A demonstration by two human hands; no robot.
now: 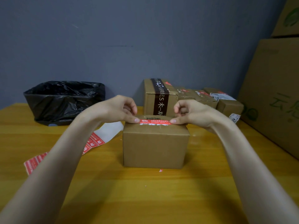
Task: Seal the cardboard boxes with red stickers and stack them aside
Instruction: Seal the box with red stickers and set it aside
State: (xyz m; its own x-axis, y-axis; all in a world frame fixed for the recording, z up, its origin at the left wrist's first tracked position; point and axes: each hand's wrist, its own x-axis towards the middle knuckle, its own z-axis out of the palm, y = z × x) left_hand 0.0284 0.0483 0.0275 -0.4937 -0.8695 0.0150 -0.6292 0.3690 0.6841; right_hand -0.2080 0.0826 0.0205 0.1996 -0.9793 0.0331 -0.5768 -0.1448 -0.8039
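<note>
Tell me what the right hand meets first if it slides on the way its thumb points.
The right hand points its thumb along the red sticker on the cardboard box. Sliding on, it would probably meet the left hand first, at the sticker's other end, though depth is unclear.

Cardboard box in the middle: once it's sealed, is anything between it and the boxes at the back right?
Nothing visible. The cardboard box stands just in front of the back boxes, and the table showing between them is bare. The left hand and right hand hold the red sticker on its top.
</note>
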